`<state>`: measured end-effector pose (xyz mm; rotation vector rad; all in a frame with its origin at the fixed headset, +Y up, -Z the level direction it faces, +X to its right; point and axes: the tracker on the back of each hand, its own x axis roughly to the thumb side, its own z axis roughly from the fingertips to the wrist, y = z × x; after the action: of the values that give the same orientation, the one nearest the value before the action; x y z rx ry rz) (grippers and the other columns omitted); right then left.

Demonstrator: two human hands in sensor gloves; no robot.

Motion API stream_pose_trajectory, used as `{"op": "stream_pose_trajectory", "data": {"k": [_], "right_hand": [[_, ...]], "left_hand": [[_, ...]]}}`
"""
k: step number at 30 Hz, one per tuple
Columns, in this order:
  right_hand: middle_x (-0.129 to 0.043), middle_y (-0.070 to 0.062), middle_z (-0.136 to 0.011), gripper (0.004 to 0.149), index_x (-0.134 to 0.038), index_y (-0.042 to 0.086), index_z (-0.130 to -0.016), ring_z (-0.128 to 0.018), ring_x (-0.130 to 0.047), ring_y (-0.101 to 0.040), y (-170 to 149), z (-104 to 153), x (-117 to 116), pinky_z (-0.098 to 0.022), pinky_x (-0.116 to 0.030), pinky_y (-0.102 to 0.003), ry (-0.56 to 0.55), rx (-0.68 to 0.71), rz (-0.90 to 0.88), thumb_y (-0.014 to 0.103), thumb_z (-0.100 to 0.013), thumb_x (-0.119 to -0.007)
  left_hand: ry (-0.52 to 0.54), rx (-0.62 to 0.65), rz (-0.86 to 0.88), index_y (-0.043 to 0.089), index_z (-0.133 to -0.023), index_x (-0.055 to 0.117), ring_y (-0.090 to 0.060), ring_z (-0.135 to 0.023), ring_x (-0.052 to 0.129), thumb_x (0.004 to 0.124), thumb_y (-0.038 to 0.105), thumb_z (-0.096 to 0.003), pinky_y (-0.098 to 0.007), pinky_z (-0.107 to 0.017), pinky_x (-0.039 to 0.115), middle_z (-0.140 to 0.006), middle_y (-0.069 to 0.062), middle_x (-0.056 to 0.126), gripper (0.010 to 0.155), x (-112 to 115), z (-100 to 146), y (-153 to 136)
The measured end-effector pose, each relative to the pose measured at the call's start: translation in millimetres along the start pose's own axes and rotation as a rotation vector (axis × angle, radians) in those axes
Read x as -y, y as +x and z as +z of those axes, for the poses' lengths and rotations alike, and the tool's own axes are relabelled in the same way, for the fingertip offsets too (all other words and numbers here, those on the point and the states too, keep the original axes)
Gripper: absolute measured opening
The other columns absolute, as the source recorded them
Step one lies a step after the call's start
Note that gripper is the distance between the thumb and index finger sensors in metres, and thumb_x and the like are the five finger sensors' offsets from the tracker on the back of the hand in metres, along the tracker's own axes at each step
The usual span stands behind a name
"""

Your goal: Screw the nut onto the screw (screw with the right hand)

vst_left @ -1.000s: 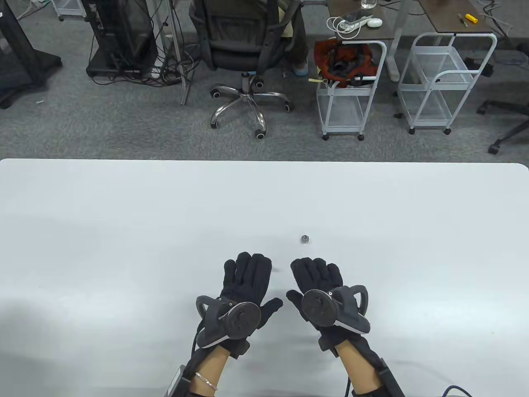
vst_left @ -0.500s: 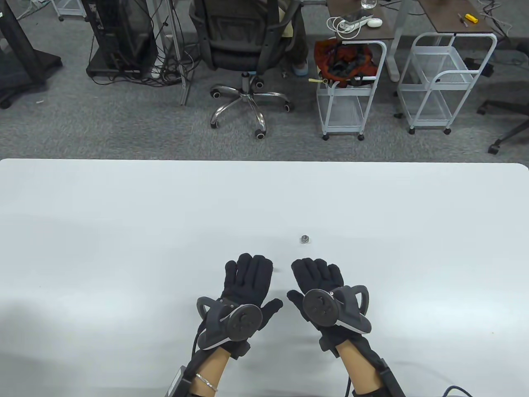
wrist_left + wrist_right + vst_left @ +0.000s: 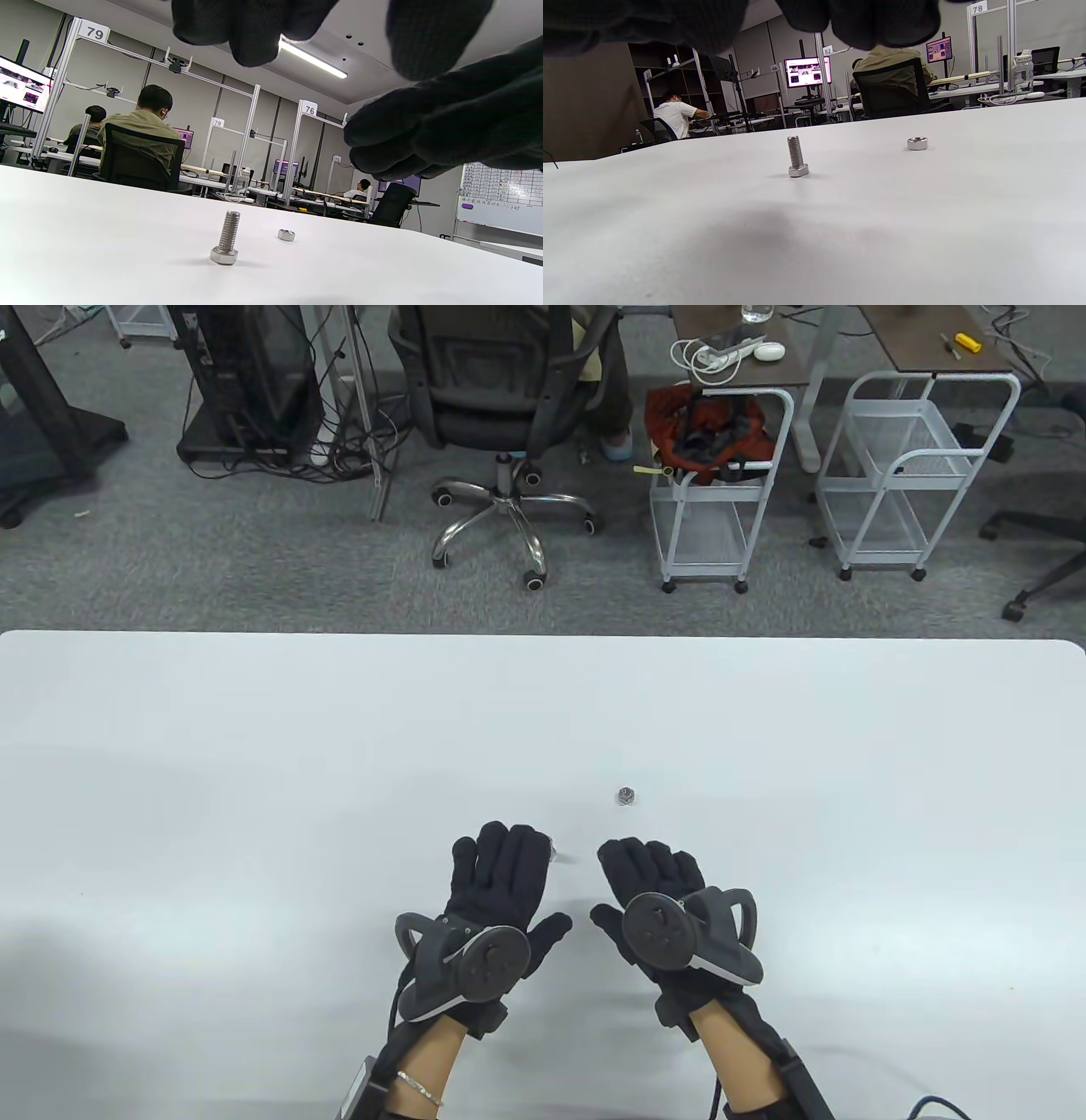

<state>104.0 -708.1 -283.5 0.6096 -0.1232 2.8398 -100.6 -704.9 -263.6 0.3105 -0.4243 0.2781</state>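
A silver hex-head screw (image 3: 225,239) stands upright on its head on the white table (image 3: 254,746); it also shows in the right wrist view (image 3: 797,157). In the table view only a bit of the screw (image 3: 553,851) shows beside my left hand's fingertips. A silver nut (image 3: 626,795) lies flat farther out, also in the left wrist view (image 3: 286,234) and the right wrist view (image 3: 917,143). My left hand (image 3: 501,869) is open, palm down, just short of the screw, holding nothing. My right hand (image 3: 649,869) is open, palm down, short of the nut, holding nothing.
The table's far edge (image 3: 543,634) runs across the view. Beyond it on the floor stand an office chair (image 3: 501,407) and two white wire carts (image 3: 721,475).
My left hand has shifted slightly left, and the screw now peeks out beside its fingers. My right hand, the screw and the nut have not moved.
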Motion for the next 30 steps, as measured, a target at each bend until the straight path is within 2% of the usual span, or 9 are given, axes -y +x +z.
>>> {"op": "stream_pose_trajectory", "data": {"k": [5,10,20,26,30], "right_hand": [[-0.065,-0.03,-0.105,0.072,-0.053,0.0,-0.11,-0.095,-0.07,-0.052,7.9,-17.7,-0.7,-0.064,-0.053,-0.068,0.045,-0.004,0.0,0.037,-0.053,-0.077],[-0.069,-0.03,-0.102,0.069,-0.055,0.0,-0.108,-0.088,-0.079,-0.049,17.7,-51.1,-9.3,-0.061,-0.061,-0.064,0.103,-0.026,-0.024,0.035,-0.053,-0.077],[-0.079,-0.027,-0.093,0.063,-0.062,-0.001,-0.104,-0.071,-0.094,-0.04,12.4,-110.1,-44.8,-0.053,-0.07,-0.058,0.239,-0.144,-0.121,0.033,-0.053,-0.078],[-0.085,-0.025,-0.087,0.058,-0.068,0.0,-0.1,-0.063,-0.097,-0.036,12.9,-126.3,-62.4,-0.05,-0.072,-0.055,0.307,-0.187,-0.047,0.032,-0.053,-0.079],[-0.088,-0.022,-0.083,0.054,-0.072,0.002,-0.097,-0.059,-0.098,-0.032,18.1,-132.5,-66.5,-0.049,-0.073,-0.054,0.311,-0.18,0.031,0.032,-0.052,-0.08]], "left_hand": [[0.02,-0.014,-0.003,0.015,-0.113,0.048,-0.047,-0.105,0.059,0.071,0.059,-0.048,-0.061,-0.078,0.039,-0.119,-0.016,0.065,0.082,-5.5,-0.4,-5.8],[0.036,-0.038,-0.031,0.015,-0.113,0.049,-0.047,-0.105,0.06,0.071,0.059,-0.0479,-0.061,-0.078,0.039,-0.119,-0.016,0.066,0.082,-11.4,1.4,-12.6],[0.033,-0.09,-0.068,0.015,-0.113,0.05,-0.047,-0.105,0.061,0.071,0.059,-0.0478,-0.061,-0.077,0.04,-0.118,-0.016,0.067,0.082,-14.4,5.2,-21.3],[0.035,-0.099,-0.067,0.015,-0.113,0.05,-0.047,-0.105,0.061,0.071,0.059,-0.0479,-0.061,-0.077,0.04,-0.118,-0.016,0.067,0.081,-15.3,5.4,-22.3],[0.037,-0.099,-0.075,0.015,-0.113,0.05,-0.047,-0.105,0.061,0.071,0.059,-0.0478,-0.061,-0.077,0.04,-0.118,-0.016,0.067,0.081,-16.0,5.6,-22.7]]}}
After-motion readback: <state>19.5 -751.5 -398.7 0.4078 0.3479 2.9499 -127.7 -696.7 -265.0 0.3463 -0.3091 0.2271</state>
